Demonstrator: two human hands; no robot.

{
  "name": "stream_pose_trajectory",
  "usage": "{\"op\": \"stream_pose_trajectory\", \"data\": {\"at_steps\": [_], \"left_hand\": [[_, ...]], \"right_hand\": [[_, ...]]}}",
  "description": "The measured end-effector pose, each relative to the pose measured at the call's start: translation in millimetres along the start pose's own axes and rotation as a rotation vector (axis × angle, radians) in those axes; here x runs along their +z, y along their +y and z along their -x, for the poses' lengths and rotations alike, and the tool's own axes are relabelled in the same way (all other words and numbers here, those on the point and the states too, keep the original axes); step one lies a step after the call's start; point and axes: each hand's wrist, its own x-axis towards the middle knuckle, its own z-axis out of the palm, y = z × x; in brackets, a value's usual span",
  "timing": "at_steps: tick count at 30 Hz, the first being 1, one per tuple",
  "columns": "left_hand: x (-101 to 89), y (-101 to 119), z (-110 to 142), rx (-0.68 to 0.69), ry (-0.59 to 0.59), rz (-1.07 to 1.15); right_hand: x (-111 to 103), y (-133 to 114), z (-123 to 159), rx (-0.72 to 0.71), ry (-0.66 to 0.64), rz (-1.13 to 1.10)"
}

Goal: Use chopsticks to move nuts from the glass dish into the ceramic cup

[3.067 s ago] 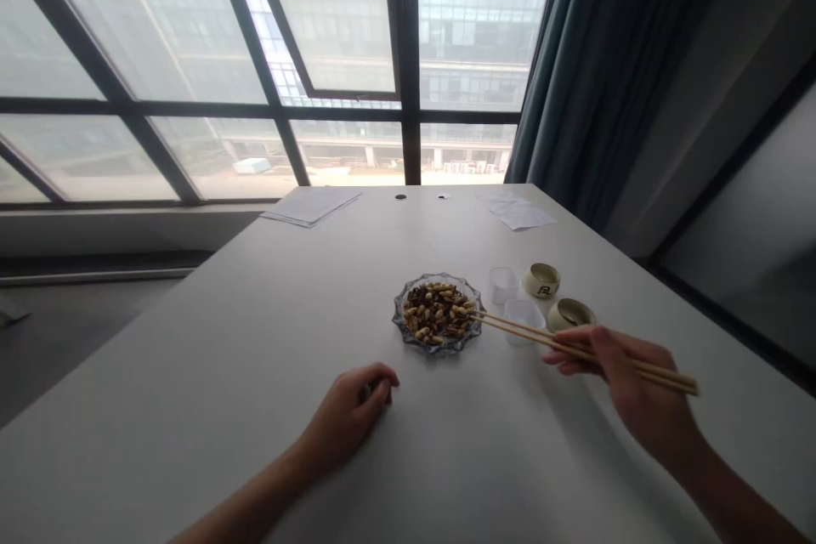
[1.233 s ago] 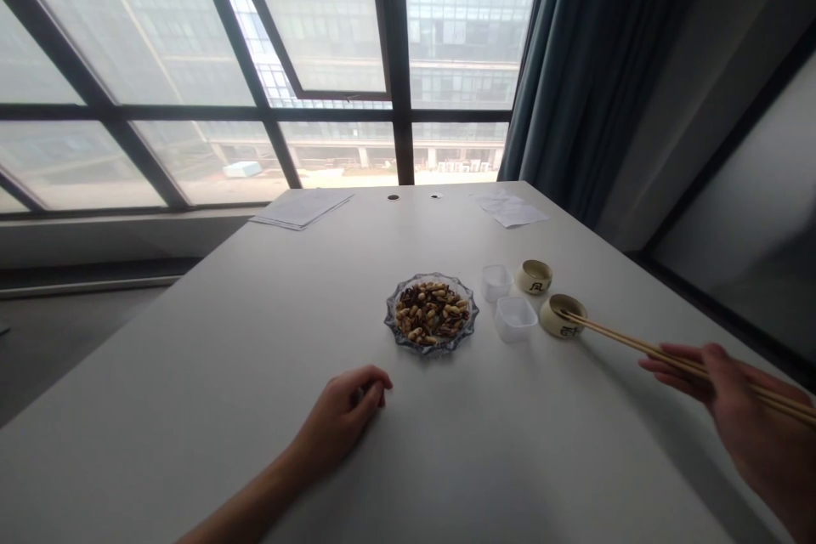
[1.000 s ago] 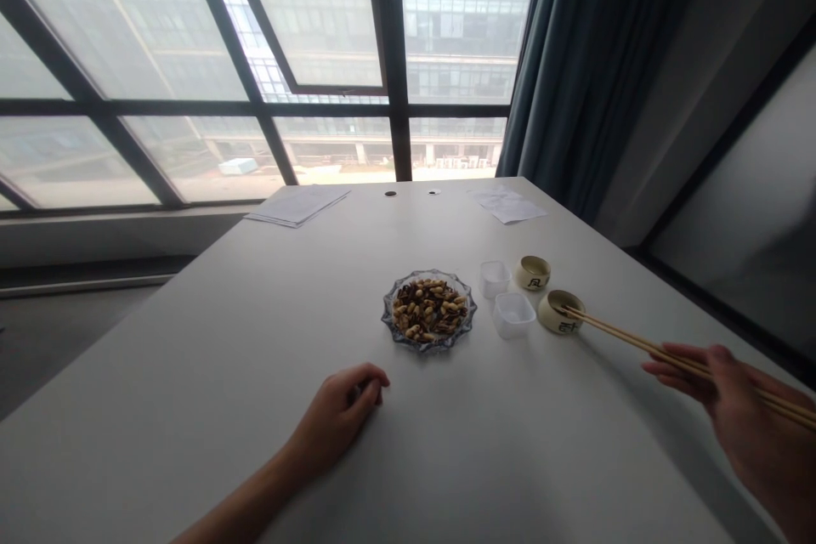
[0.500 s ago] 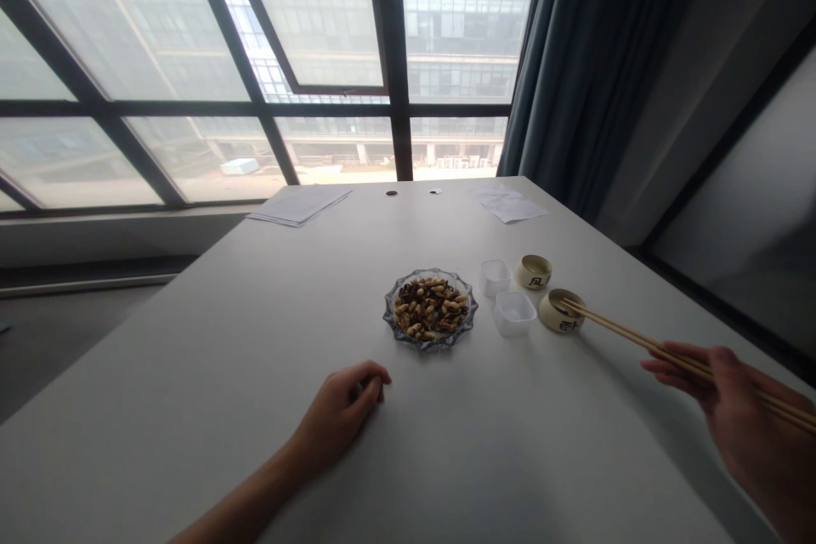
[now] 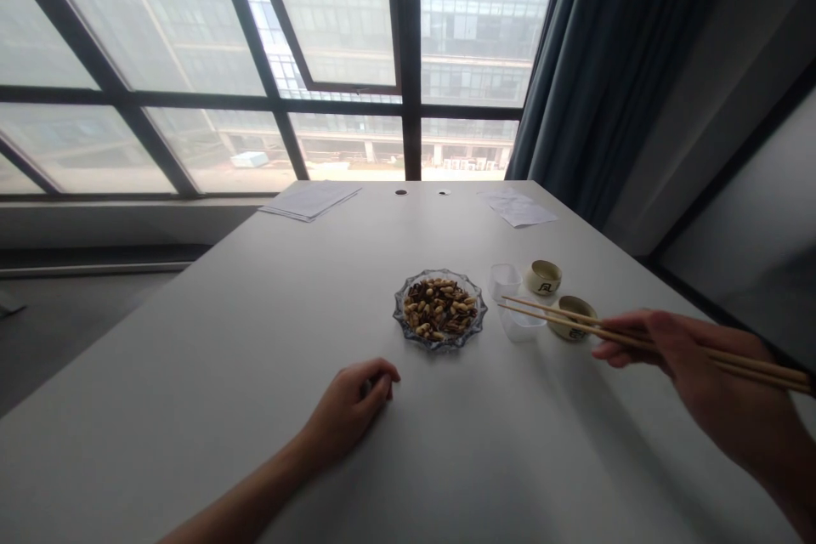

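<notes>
A glass dish (image 5: 400, 316) piled with mixed nuts and beans sits mid-table. To its right stand two clear plastic cups (image 5: 505, 279) (image 5: 518, 326) and two small cream ceramic bowls (image 5: 543, 277) (image 5: 575, 317). My right hand (image 5: 701, 365) grips a pair of wooden chopsticks (image 5: 567, 320); their tips hover over the nearer plastic cup, just right of the dish. My left hand (image 5: 350, 404) rests on the table in front of the dish, fingers curled in a loose fist with nothing visible in them.
The white table (image 5: 255, 340) runs back to a large window. Papers (image 5: 312, 199) lie at the far left and a sheet (image 5: 519, 211) at the far right. Two cable holes (image 5: 400, 192) sit near the far edge. A dark curtain (image 5: 599, 68) hangs on the right.
My right hand has swung the chopsticks left, from over the nearer ceramic bowl to over the nearer plastic cup beside the dish. My left hand has stayed put.
</notes>
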Motion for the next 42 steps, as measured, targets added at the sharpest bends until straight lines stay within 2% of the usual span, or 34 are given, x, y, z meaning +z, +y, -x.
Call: {"op": "stream_pose_trajectory", "data": {"at_steps": [3, 6, 9, 12, 16, 28, 35, 39, 42], "left_hand": [[0.1, 1, 0, 0.007, -0.007, 0.003], [0.5, 1, 1, 0.003, -0.006, 0.014], [0.8, 2, 1, -0.004, -0.004, 0.023], [0.8, 1, 1, 0.003, -0.004, 0.019], [0.4, 0, 2, 0.007, -0.012, -0.001], [0.5, 1, 2, 0.01, -0.019, -0.021], [1.3, -1, 2, 0.008, -0.021, -0.011], [2.1, -3, 2, 0.009, -0.019, -0.013], [1.9, -3, 1, 0.013, -0.019, -0.019]], "right_hand": [[30, -15, -20, 0.056, -0.183, 0.009], [59, -22, -37, 0.13, -0.309, 0.029], [81, -21, -51, 0.167, -0.382, 0.021], [94, -16, -59, 0.196, -0.404, -0.01], [99, -10, -63, 0.213, -0.413, -0.022], [95, 1, -65, 0.221, -0.416, -0.001], [95, -6, -65, 0.243, -0.406, 0.029], [96, -14, -65, 0.278, -0.439, 0.089], [99, -21, -65, 0.25, -0.482, 0.152]]}}
